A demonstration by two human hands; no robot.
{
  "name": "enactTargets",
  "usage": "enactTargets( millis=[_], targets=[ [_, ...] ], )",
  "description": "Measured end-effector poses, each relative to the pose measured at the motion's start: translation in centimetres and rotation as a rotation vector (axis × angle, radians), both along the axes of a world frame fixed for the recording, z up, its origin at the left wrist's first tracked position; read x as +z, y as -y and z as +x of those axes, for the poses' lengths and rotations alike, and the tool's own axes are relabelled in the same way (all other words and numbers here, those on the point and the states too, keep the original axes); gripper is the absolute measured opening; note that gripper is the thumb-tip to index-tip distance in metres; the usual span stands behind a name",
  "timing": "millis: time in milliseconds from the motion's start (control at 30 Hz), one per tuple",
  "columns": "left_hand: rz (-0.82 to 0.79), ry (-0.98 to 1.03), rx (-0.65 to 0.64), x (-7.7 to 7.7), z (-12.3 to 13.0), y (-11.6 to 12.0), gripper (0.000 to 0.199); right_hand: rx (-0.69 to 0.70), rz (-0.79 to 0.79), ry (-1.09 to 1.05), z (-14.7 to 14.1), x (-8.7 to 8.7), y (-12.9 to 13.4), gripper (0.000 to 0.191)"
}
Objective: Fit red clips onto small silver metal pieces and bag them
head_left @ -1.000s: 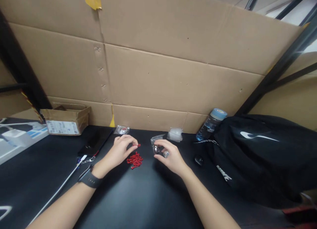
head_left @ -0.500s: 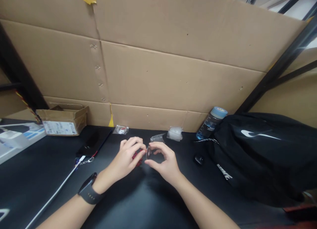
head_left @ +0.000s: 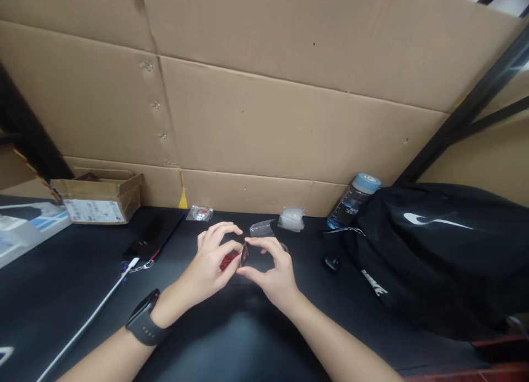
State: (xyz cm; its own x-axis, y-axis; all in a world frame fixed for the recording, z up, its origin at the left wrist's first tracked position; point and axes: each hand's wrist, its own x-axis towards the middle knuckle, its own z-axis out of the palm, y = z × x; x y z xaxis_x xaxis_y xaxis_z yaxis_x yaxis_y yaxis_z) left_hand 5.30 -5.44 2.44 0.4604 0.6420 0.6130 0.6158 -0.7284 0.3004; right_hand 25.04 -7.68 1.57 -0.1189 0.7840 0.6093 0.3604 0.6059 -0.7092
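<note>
Between my hands, above the black table, a small flat disc (head_left: 244,255) stands on edge, dark on the side I see. My right hand (head_left: 275,269) pinches its rim between thumb and forefinger. My left hand (head_left: 212,256) is curled around a bundle of red cord (head_left: 228,261), its thumb and fingertips close to the disc's left side. Whether the cord is joined to the disc I cannot tell. Part of a clear round edge (head_left: 284,247) shows just behind my right hand.
Plastic packets (head_left: 291,219) lie along the cardboard wall (head_left: 248,123). At left are a small carton (head_left: 99,197), a phone (head_left: 151,236) with a white cable (head_left: 88,318), and a power strip (head_left: 37,236). A bottle (head_left: 353,203), a black earbud-like case (head_left: 331,263) and a black bag (head_left: 433,261) occupy the right.
The disc has turned and shifted slightly left, and my right fingertips now span its rim. More red cord shows under my left hand. The view has tilted slightly.
</note>
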Motion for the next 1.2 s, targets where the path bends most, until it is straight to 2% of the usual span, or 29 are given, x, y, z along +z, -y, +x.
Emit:
enactTargets(
  millis=[233,600,733,867,1200],
  targets=[
    [0.040,-0.014,0.030,0.0,-0.2,-0.1,0.016,0.004,-0.041,0.006,0.0,-0.4,-0.2,0.053],
    [0.017,0.063,0.019,0.3,0.1,0.0,0.014,0.029,-0.180,-0.226,-1.1,-0.9,0.1,0.051],
    [0.026,0.071,0.032,0.3,0.2,0.0,0.014,0.051,-0.239,-0.305,-1.3,-1.0,0.1,0.043],
    [0.028,0.056,0.039,0.4,0.2,-0.1,0.014,0.046,-0.291,-0.353,-1.5,-1.3,-0.1,0.038],
    [0.030,0.034,0.061,0.3,0.3,-0.1,0.014,0.040,-0.324,-0.419,-2.1,-1.9,-0.5,0.038]
  ],
)
